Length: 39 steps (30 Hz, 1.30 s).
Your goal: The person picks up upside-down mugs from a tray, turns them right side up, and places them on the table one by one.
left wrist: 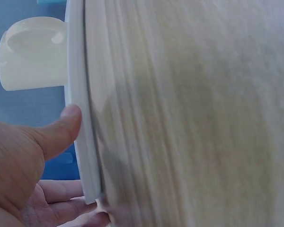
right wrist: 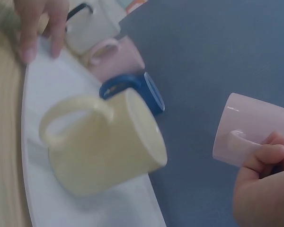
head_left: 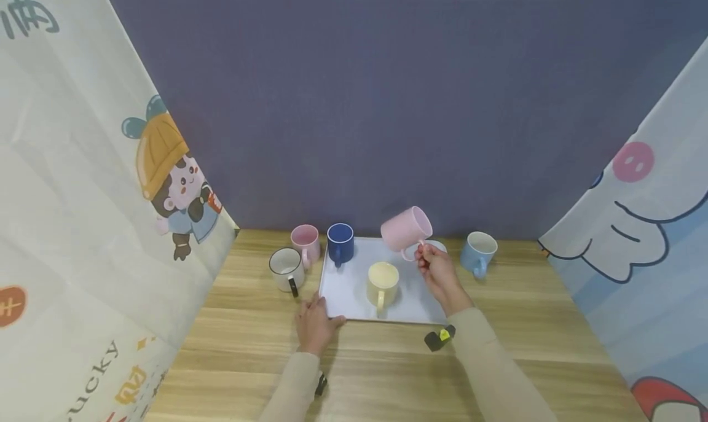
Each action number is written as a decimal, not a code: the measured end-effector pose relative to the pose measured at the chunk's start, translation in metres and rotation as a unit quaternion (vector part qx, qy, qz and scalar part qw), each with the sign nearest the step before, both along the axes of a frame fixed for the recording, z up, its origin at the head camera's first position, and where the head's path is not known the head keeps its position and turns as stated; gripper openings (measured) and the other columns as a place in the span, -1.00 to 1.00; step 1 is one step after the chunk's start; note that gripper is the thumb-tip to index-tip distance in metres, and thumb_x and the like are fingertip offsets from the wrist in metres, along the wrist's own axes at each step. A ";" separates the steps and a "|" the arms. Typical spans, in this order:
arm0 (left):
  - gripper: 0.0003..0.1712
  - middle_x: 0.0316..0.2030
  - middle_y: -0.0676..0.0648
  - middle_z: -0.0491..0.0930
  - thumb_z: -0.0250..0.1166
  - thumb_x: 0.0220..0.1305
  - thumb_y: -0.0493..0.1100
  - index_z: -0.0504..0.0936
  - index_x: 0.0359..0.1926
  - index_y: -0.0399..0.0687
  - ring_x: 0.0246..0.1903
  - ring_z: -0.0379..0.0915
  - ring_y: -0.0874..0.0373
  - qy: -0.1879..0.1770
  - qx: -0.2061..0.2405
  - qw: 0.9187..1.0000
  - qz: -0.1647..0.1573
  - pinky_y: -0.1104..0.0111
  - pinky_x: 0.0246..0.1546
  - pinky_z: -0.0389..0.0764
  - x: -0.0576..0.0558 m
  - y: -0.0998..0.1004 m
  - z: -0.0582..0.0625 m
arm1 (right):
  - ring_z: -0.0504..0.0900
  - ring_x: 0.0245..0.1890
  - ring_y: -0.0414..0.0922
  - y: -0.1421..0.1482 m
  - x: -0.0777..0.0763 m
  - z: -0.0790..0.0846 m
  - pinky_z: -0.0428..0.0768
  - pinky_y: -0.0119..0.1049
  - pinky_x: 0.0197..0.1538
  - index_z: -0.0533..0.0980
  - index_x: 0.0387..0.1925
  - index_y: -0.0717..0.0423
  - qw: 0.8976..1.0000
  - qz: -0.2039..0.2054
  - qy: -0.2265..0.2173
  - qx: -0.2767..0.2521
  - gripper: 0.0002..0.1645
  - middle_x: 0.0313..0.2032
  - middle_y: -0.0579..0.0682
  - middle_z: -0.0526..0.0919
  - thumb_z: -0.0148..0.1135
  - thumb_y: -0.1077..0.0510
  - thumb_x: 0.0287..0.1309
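Observation:
A pink mug (head_left: 405,229) is tilted in the air over the right back of the white tray (head_left: 354,308), its mouth turned up and right. My right hand (head_left: 440,277) pinches its handle; the right wrist view shows the fingers (right wrist: 270,156) curled at the handle. My left hand (head_left: 316,327) holds the tray's front left corner, thumb on the front rim and fingers about the side. On the tray stand a pale yellow mug (head_left: 383,285) near the front middle and a dark blue mug (head_left: 340,245) at the back left, both upright.
Left of the tray stand another pink mug (head_left: 306,242) and a white mug (head_left: 286,268) with a black handle, close together. A light blue mug (head_left: 478,252) stands to the right. A dark cloth wall (head_left: 354,115) rises behind the wooden table (head_left: 520,336); printed curtains flank both sides.

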<state>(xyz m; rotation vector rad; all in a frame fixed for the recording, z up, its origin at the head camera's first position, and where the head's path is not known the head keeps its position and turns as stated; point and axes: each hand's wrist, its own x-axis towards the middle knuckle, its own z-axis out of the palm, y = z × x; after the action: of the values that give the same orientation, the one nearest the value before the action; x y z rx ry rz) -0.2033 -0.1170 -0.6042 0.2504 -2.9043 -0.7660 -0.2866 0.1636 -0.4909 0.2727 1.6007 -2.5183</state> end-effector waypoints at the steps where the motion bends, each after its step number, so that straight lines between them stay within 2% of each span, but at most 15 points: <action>1: -0.13 0.39 -0.31 0.44 0.59 -0.01 0.13 0.59 0.22 -0.30 0.30 0.33 -0.33 0.002 -0.002 1.000 0.002 -0.20 0.26 0.36 0.002 0.001 0.001 | 0.36 -0.48 -0.35 0.000 0.003 0.002 0.32 -0.60 -0.47 0.43 -0.27 0.06 1.000 0.003 -0.004 -0.021 -0.72 -0.45 -0.18 0.51 -0.16 0.18 0.60; 3: -0.21 0.37 -0.33 0.46 0.60 0.00 0.10 0.63 0.17 -0.28 0.28 0.34 -0.35 0.011 -0.003 1.000 0.005 -0.19 0.25 0.37 0.005 0.004 0.004 | 0.37 -0.49 -0.35 -0.001 0.008 0.005 0.33 -0.61 -0.50 0.46 -0.28 0.06 0.998 0.005 -0.008 -0.057 -0.71 -0.45 -0.17 0.52 -0.15 0.18 0.60; 6: -0.37 0.30 -0.35 0.51 0.59 0.03 0.05 0.70 0.05 -0.21 0.24 0.38 -0.35 0.048 0.018 0.999 0.007 -0.17 0.26 0.38 0.008 0.012 0.012 | 0.38 -0.50 -0.35 -0.004 0.016 0.010 0.32 -0.61 -0.51 0.48 -0.29 0.07 0.995 0.017 -0.002 -0.103 -0.69 -0.44 -0.16 0.53 -0.15 0.18 0.59; 8: -0.51 0.20 -0.32 0.60 0.56 0.09 0.01 0.73 -0.02 -0.16 0.18 0.44 -0.29 0.086 0.070 0.994 -0.003 -0.10 0.24 0.42 0.007 0.019 0.020 | 0.39 -0.50 -0.34 -0.007 0.021 0.012 0.31 -0.60 -0.50 0.48 -0.31 0.07 0.992 0.027 0.010 -0.126 -0.67 -0.44 -0.15 0.54 -0.16 0.16 0.59; 10: -0.65 0.06 -0.24 0.69 0.52 0.15 -0.03 0.75 -0.08 -0.10 0.08 0.53 -0.20 0.116 0.151 0.981 -0.020 0.01 0.16 0.50 0.004 0.028 0.033 | 0.38 -0.50 -0.34 -0.009 0.025 0.014 0.29 -0.59 -0.49 0.47 -0.31 0.08 0.988 0.043 0.026 -0.147 -0.66 -0.44 -0.14 0.54 -0.18 0.13 0.59; 12: -0.75 -0.08 -0.15 0.75 0.47 0.23 -0.06 0.77 -0.11 -0.05 -0.04 0.60 -0.06 0.128 0.250 0.959 -0.041 0.16 0.02 0.58 0.000 0.037 0.047 | 0.37 -0.50 -0.34 -0.012 0.029 0.016 0.29 -0.58 -0.49 0.45 -0.31 0.08 0.983 0.062 0.044 -0.167 -0.66 -0.44 -0.13 0.53 -0.19 0.10 0.58; 13: -0.77 -0.12 -0.11 0.76 0.45 0.26 -0.06 0.77 -0.11 -0.05 -0.09 0.61 0.01 0.127 0.299 0.944 -0.050 0.24 -0.04 0.59 -0.002 0.041 0.054 | 0.37 -0.50 -0.34 -0.013 0.031 0.016 0.29 -0.58 -0.49 0.45 -0.31 0.08 0.980 0.071 0.054 -0.178 -0.66 -0.44 -0.12 0.53 -0.19 0.10 0.58; 17: -0.71 -0.15 -0.17 0.79 0.36 0.37 -0.08 0.74 -0.04 -0.19 -0.20 0.66 0.13 0.087 0.464 0.878 -0.077 0.35 -0.14 0.66 -0.011 0.056 0.078 | 0.37 -0.50 -0.33 -0.019 0.037 0.018 0.28 -0.58 -0.47 0.44 -0.29 0.09 0.965 0.107 0.089 -0.223 -0.67 -0.42 -0.12 0.53 -0.20 0.09 0.58; 20: -0.63 -0.09 -0.21 0.78 0.29 0.44 -0.10 0.68 0.05 -0.32 -0.21 0.65 0.14 0.047 0.545 0.833 -0.089 0.23 -0.07 0.69 -0.014 0.064 0.090 | 0.37 -0.51 -0.33 -0.023 0.040 0.016 0.26 -0.57 -0.46 0.43 -0.28 0.08 0.953 0.127 0.101 -0.255 -0.66 -0.41 -0.11 0.53 -0.22 0.08 0.58; 25: -0.60 -0.11 -0.05 0.78 0.20 0.50 -0.09 0.63 0.15 -0.31 -0.14 0.58 0.12 -0.003 0.625 0.774 -0.099 0.11 0.05 0.63 -0.017 0.072 0.103 | 0.39 -0.50 -0.32 -0.030 0.047 0.015 0.25 -0.56 -0.44 0.43 -0.26 0.07 0.939 0.155 0.109 -0.287 -0.64 -0.40 -0.11 0.53 -0.27 0.08 0.59; 29: -0.60 -0.16 0.08 0.77 0.20 0.51 -0.10 0.61 0.16 -0.32 -0.16 0.56 0.18 -0.022 0.668 0.736 -0.107 0.20 0.01 0.61 -0.019 0.075 0.111 | 0.42 -0.48 -0.31 -0.035 0.051 0.013 0.26 -0.57 -0.42 0.45 -0.25 0.07 0.926 0.182 0.124 -0.306 -0.62 -0.38 -0.11 0.55 -0.29 0.09 0.60; 31: -0.66 -0.19 0.11 0.77 0.21 0.50 -0.10 0.66 0.10 -0.24 -0.19 0.56 0.22 -0.029 0.689 0.717 -0.106 0.24 0.00 0.59 -0.018 0.076 0.114 | 0.44 -0.47 -0.31 -0.037 0.052 0.012 0.31 -0.57 -0.41 0.45 -0.24 0.08 0.918 0.198 0.132 -0.318 -0.59 -0.37 -0.11 0.57 -0.33 0.09 0.61; 34: -0.79 -0.22 0.14 0.74 0.22 0.48 -0.11 0.72 -0.03 -0.08 -0.22 0.53 0.23 -0.038 0.713 0.692 -0.107 0.29 -0.04 0.56 -0.018 0.078 0.118 | 0.48 -0.45 -0.30 -0.039 0.054 0.010 0.42 -0.57 -0.38 0.45 -0.22 0.09 0.905 0.221 0.144 -0.334 -0.54 -0.35 -0.09 0.60 -0.42 0.10 0.62; 36: -0.84 -0.24 0.14 0.71 0.22 0.48 -0.13 0.73 -0.10 -0.01 -0.25 0.50 0.25 -0.045 0.725 0.679 -0.107 0.33 -0.10 0.54 -0.018 0.078 0.119 | 0.50 -0.44 -0.29 -0.040 0.054 0.008 0.47 -0.55 -0.36 0.45 -0.20 0.10 0.897 0.233 0.149 -0.345 -0.50 -0.34 -0.09 0.61 -0.48 0.09 0.63; 39: -0.84 -0.27 0.15 0.68 0.19 0.50 -0.15 0.71 -0.15 0.00 -0.34 0.43 0.30 -0.053 0.732 0.670 -0.115 0.43 -0.25 0.48 -0.017 0.079 0.120 | 0.52 -0.43 -0.29 -0.041 0.056 0.005 0.42 -0.57 -0.36 0.46 -0.17 0.09 0.888 0.243 0.150 -0.362 -0.48 -0.31 -0.09 0.62 -0.50 0.09 0.63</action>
<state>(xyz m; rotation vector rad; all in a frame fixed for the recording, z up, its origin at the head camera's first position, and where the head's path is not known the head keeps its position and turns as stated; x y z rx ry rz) -0.2205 -0.0378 -0.4846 0.0184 -1.5813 -2.9396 -0.2309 0.1222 -0.4858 -0.5552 0.5599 -2.5786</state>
